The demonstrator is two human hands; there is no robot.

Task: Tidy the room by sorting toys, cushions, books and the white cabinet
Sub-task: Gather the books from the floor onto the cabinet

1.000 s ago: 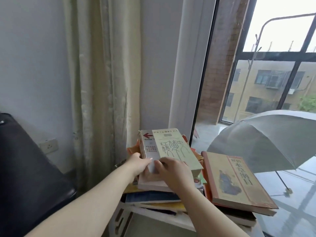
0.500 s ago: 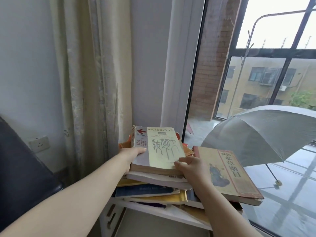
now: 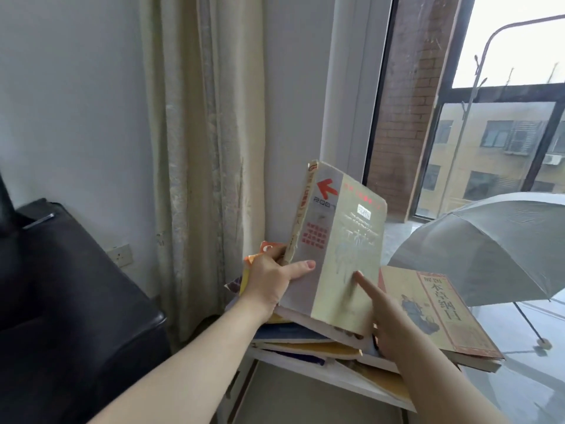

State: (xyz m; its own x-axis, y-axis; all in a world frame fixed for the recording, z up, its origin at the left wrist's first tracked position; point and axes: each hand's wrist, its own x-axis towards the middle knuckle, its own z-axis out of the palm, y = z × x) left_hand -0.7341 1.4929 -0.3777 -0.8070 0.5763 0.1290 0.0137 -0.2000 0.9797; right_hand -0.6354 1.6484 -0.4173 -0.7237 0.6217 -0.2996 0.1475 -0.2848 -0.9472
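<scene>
Two hands, apart. L hand (image 3: 272,280) grips yellow-grey book (image 3: 342,255) at its 8 o'clock, by spine; book tilted up off stack (image 3: 305,347) at 6 o'clock. R hand (image 3: 393,328) at 5 o'clock: index straight on cover, other fingers can't tell.

One head cam, wide-angle, looks fwd & down into the room corner: curtain (image 3: 198,148) left, window (image 3: 489,117) right. V. near the book pile (image 3: 305,341) on the white cabinet (image 3: 336,374) top, whose near edge lies low-centre.
</scene>
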